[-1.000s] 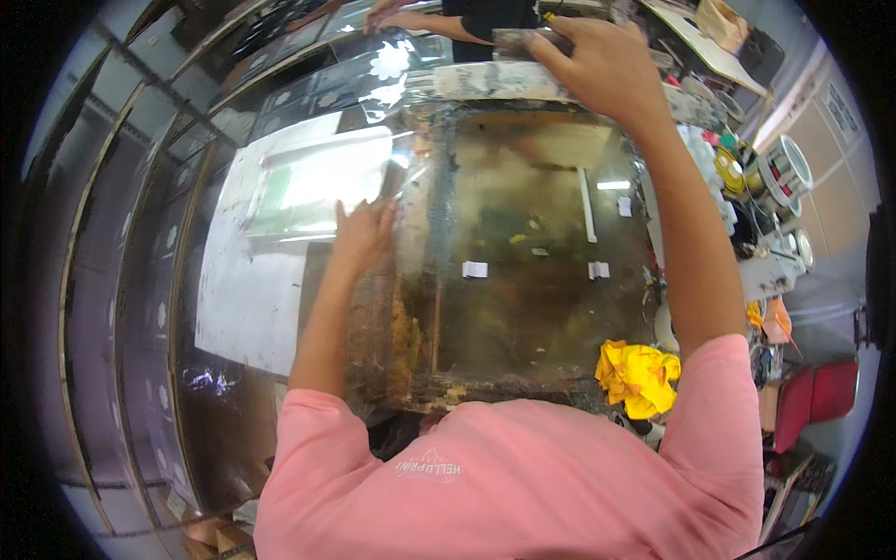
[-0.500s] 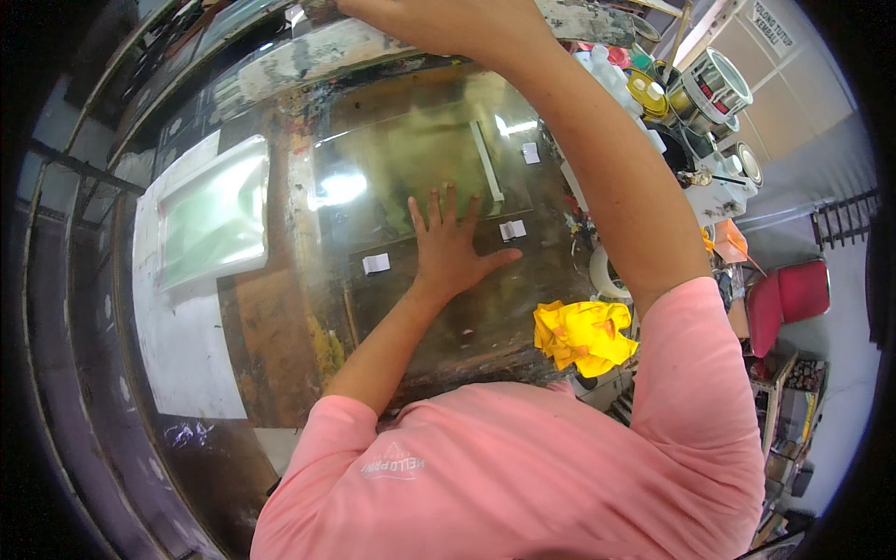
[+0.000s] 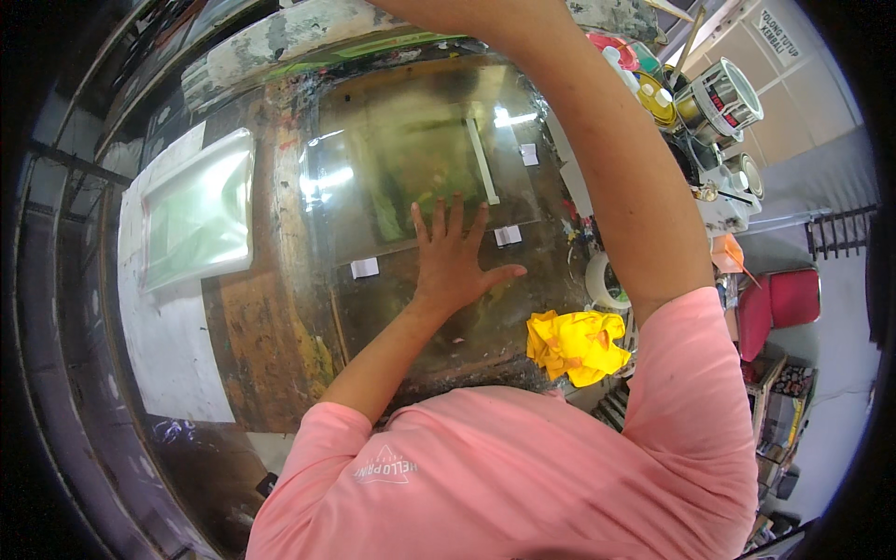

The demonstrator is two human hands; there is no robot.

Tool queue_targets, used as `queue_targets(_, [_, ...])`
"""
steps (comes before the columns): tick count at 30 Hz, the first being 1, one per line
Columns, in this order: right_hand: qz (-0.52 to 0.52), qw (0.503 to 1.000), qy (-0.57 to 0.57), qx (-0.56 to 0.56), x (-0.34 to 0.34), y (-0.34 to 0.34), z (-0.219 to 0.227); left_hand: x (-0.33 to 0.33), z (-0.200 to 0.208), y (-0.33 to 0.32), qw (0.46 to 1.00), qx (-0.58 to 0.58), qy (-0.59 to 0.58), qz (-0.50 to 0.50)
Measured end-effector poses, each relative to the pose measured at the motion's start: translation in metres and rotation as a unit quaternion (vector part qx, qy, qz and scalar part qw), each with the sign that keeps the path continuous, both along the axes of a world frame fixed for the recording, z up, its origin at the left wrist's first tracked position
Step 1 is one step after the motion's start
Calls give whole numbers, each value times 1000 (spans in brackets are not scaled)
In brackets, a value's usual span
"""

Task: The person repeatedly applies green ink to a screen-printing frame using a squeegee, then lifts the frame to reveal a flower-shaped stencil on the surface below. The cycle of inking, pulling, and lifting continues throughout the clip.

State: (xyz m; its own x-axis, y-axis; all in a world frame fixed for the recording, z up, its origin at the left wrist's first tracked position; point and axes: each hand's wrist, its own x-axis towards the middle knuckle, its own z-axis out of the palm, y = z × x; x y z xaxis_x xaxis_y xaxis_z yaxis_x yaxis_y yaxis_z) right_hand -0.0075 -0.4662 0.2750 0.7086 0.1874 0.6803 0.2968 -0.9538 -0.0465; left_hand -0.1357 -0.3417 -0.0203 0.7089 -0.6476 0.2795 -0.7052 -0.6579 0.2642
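Observation:
My left hand (image 3: 450,261) lies flat with fingers spread, its fingertips over the near edge of a clear sheet (image 3: 392,159) on the glossy tabletop (image 3: 411,303). A narrow white strip (image 3: 483,163) lies on the sheet. Small folded white tabs sit by its edges: one tab (image 3: 365,268) left of my wrist, another tab (image 3: 507,235) near my thumb, and a third tab (image 3: 529,154) at the right side. My right arm stretches up and across to the far edge, where only part of my right hand (image 3: 439,9) shows; its fingers are cut off by the frame.
A stack of clear plastic (image 3: 198,213) rests on white paper (image 3: 173,345) at the left. A crumpled yellow cloth (image 3: 577,347) and a roll of tape (image 3: 605,280) are near my right arm. Paint cans (image 3: 717,98) and bottles crowd the right; a red chair (image 3: 779,308) stands beyond.
The view has shifted slightly. My right hand has gone farther out past the top edge, and a green-edged board shows at the table's far side. My left hand stays flat in place.

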Motion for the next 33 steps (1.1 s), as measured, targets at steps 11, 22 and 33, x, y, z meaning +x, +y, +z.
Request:
queue_targets(11, [-3,999,-39,37,-18,9,-9,37,58,51,957,-236,53,158])
queue_targets(22, [118,951,285,-28,-108,-5,-163,11,55,147,885,-322,248,228])
queue_targets(33, [110,969,220,-4,-124,6,-266,1,-10,158,954,-87,46,284])
